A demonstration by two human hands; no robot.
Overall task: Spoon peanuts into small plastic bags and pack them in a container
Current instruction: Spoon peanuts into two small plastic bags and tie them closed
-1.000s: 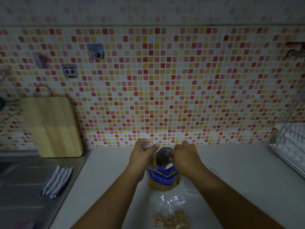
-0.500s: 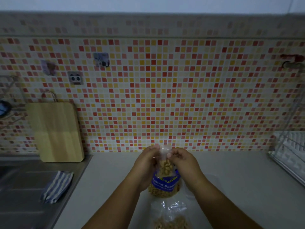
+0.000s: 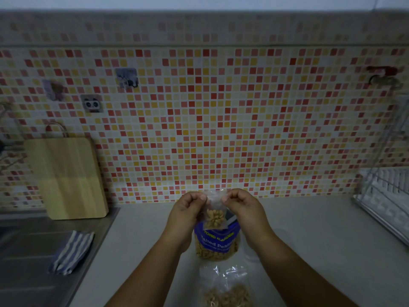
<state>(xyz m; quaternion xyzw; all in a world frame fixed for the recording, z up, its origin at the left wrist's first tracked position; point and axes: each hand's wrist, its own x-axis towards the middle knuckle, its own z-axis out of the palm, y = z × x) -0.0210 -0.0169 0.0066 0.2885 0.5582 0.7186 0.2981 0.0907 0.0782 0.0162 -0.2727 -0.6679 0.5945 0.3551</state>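
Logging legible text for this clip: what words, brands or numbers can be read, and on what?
"TONG GARDEN": blue label of the peanut packet.
"alted Peanu": same label, ends not visible.
Smaller line beneath: too blurred to read.
No words readable on the wall stickers, pictures only.
No print on the small bag in left hand and right hand.

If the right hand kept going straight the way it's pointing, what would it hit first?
The right hand pinches the small bag. Pushing on forward and inward, it would probably brush the left hand first, then reach the tiled wall. Depth is unclear.
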